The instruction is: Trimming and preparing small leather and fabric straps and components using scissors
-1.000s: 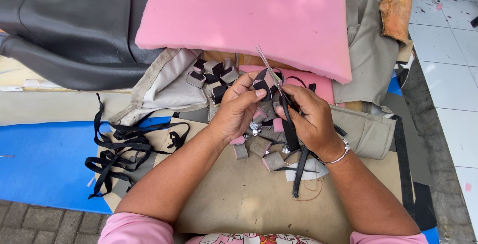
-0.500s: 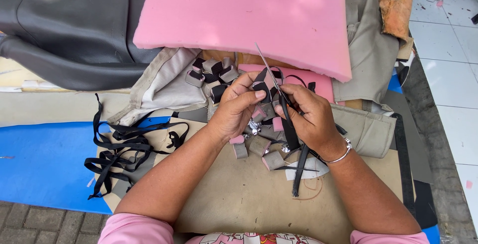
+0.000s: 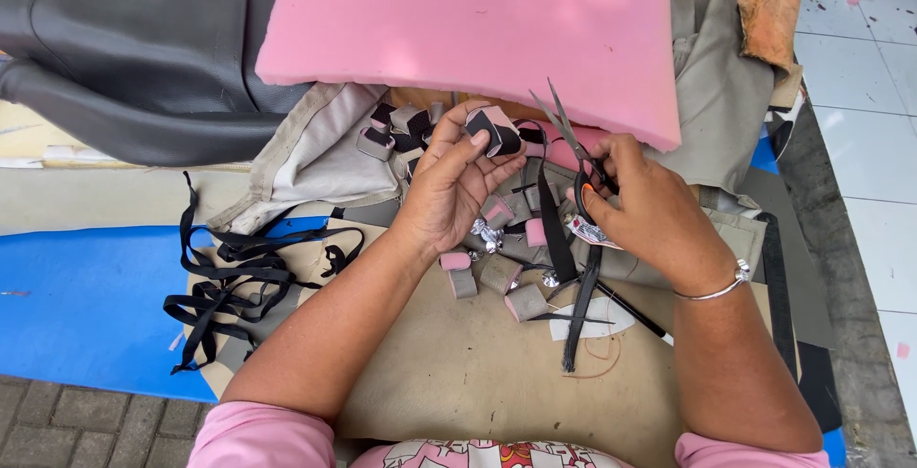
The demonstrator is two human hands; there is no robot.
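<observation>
scissors sit gripped in the right hand, blades slightly apart and pointing up beside a black strap. the left hand pinches a small strap-wrapped foam block in closed fingertips, raised above the loose blocks for a clear view.

left hand pinching a black-banded foam block, scissors in the right hand, above tan fabric

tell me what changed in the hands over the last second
The left hand drew slightly left, away from the scissors, holding a small foam block wrapped in black strap. The right hand keeps the scissors, blades up. Pink foam slab and loose black straps unchanged.
</observation>
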